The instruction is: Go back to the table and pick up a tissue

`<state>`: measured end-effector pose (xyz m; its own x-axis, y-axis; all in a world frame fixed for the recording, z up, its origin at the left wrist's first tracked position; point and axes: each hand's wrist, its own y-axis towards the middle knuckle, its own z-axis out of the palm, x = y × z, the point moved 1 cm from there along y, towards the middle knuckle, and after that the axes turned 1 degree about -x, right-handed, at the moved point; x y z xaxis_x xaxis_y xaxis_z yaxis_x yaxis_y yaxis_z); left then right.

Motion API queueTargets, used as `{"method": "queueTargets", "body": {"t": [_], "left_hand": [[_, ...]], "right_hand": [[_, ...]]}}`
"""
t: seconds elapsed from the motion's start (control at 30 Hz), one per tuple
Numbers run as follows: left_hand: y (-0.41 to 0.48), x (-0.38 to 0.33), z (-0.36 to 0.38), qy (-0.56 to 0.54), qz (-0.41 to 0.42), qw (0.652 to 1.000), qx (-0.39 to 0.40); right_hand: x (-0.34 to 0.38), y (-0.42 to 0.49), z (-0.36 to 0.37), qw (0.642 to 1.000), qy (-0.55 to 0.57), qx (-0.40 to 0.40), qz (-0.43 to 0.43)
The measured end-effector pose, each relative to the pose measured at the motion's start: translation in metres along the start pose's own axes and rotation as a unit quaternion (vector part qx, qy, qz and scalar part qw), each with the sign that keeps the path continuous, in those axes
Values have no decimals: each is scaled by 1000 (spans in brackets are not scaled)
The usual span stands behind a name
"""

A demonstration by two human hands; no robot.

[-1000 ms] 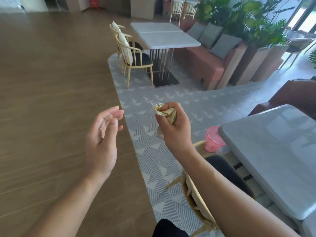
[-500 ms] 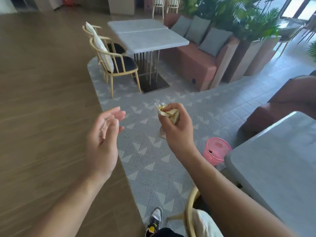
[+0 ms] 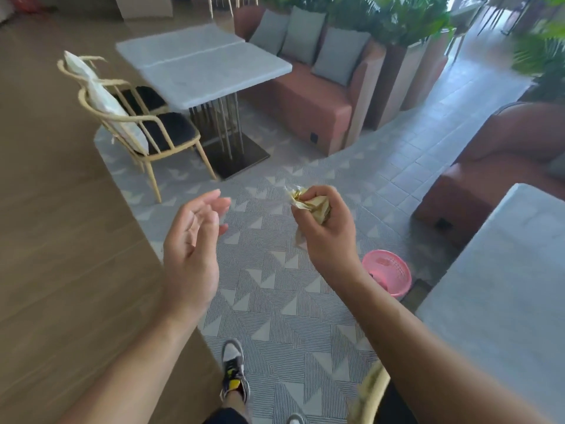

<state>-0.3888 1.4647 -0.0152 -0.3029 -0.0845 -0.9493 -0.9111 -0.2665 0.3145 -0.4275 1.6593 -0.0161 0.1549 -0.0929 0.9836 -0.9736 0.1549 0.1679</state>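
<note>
Here the right hand (image 3: pixel 324 231) is clenched round a crumpled gold wrapper (image 3: pixel 308 203), held up in the air above the patterned floor (image 3: pixel 275 301), roughly over its middle and well apart from any table. The left hand (image 3: pixel 192 249) hovers just beside it, palm turned inward, fingers relaxed and loosely spread, holding nothing.

The wrapper looks like thin foil or waxed paper (a pale tail of it hangs out below the fist), so I judge it very light, soft and springy: it will likely try to unfold when the grip loosens, and a draught could carry it. A whole-fist squeeze round the bunched middle, as now, seems the safest hold; pinching a loose corner would risk a tear or a slip.

Down to the right, a pink basket (image 3: pixel 388 273) stands on the floor just beside the near corner of a grey table (image 3: pixel 504 286), partly hidden behind the right forearm. The table's edge crowds that side, and a cane chair back (image 3: pixel 371 390) sits at the bottom edge of the view. To the left the patterned floor meets wood flooring (image 3: pixel 61 240); ahead there is open room before the far chair (image 3: pixel 146 133) and table (image 3: pixel 201 65).
</note>
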Motion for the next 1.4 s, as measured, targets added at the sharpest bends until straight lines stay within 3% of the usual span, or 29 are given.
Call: {"method": "queueTargets", "body": {"t": [0.5, 0.83, 1.17, 1.4], "left_hand": [[236, 87, 116, -22, -26, 975, 219], [284, 138, 307, -92, -72, 925, 361], [299, 160, 505, -100, -70, 889, 441], [290, 178, 589, -107, -85, 844, 519]], "right_hand": [[-47, 189, 5, 974, -30, -221, 48], [-97, 248, -123, 913, -77, -394, 69], [-146, 320, -265, 876, -93, -463, 96], [-182, 332, -321, 848, -68, -513, 113]]}}
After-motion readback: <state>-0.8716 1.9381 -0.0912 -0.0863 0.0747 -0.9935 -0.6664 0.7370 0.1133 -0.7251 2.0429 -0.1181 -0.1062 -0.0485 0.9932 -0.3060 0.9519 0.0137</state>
